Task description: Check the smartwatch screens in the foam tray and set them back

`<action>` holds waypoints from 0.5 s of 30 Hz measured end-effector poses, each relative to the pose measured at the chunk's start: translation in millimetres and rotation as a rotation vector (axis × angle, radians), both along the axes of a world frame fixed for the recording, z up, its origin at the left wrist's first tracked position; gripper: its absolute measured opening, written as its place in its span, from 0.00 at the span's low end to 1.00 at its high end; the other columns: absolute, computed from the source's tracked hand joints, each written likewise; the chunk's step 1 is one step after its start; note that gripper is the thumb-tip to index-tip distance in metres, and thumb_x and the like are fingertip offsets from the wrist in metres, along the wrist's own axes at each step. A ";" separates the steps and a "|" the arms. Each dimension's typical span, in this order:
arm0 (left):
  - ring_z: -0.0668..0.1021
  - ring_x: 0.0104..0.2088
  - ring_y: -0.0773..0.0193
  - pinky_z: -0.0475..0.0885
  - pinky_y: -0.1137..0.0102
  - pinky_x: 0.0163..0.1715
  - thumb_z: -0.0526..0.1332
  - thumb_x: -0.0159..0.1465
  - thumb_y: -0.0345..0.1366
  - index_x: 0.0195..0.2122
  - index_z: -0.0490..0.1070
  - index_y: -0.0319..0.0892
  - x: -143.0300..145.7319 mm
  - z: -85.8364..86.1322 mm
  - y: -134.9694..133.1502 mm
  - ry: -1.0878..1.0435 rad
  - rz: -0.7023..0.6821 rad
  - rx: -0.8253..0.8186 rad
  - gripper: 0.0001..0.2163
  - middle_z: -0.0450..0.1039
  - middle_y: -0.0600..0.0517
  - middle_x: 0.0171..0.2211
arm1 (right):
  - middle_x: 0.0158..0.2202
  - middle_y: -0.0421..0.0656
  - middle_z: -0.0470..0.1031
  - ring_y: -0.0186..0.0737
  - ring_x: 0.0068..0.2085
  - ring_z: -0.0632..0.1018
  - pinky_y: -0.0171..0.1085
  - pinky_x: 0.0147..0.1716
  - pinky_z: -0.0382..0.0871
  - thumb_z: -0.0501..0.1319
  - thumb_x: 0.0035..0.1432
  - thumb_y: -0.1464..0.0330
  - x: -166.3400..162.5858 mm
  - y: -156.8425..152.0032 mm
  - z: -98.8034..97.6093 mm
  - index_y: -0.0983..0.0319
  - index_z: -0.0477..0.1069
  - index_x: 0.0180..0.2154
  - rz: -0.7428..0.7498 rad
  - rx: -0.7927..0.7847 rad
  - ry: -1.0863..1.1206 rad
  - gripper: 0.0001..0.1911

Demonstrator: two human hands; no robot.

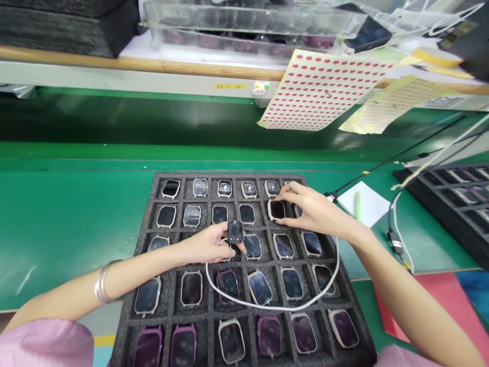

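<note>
A black foam tray (153, 204) with many square pockets lies on the green bench, each pocket holding a smartwatch body. My left hand (208, 244) is over the tray's middle, closed on a small black charging puck (234, 232). A white cable (275, 307) loops from it across the tray. My right hand (309, 209) reaches to the tray's upper right, its fingers pinching a pale-cased watch body (276, 209) in the second row. Several watches in the front row have purple cases.
A second black tray (451, 199) of watches sits at the right. White paper with a green pen (358, 205) lies beside it. A red-dotted sticker sheet (321, 89) hangs from the shelf behind. Black and white cables (397, 239) trail at the right.
</note>
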State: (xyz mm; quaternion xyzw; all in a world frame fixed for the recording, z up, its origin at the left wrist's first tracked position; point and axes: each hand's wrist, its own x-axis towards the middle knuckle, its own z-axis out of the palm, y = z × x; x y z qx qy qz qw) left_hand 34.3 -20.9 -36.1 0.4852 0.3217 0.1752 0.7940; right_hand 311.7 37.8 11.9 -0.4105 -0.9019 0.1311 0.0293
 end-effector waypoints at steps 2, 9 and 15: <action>0.61 0.15 0.80 0.54 0.81 0.09 0.61 0.54 0.29 0.40 0.63 0.37 -0.2 -2.6 -0.3 -0.002 0.015 0.013 0.12 0.73 0.47 0.40 | 0.44 0.49 0.70 0.50 0.45 0.73 0.46 0.45 0.69 0.66 0.54 0.63 -11.1 -11.9 7.3 0.62 0.68 0.44 -0.041 -0.044 0.164 0.17; 0.64 0.15 0.77 0.62 0.82 0.10 0.68 0.53 0.33 0.47 0.62 0.38 -1.6 -10.8 -2.6 -0.072 0.059 -0.002 0.22 0.66 0.58 0.26 | 0.45 0.46 0.72 0.45 0.45 0.74 0.43 0.44 0.70 0.65 0.55 0.70 -78.7 -52.6 -0.7 0.61 0.66 0.47 -0.059 -0.221 0.303 0.17; 0.68 0.12 0.74 0.63 0.81 0.09 0.62 0.60 0.45 0.41 0.62 0.38 0.4 -11.7 -4.0 -0.036 0.108 0.025 0.17 0.67 0.58 0.20 | 0.46 0.52 0.72 0.52 0.46 0.74 0.49 0.43 0.70 0.63 0.56 0.72 -88.9 -52.1 -12.2 0.66 0.66 0.49 0.044 -0.060 0.158 0.18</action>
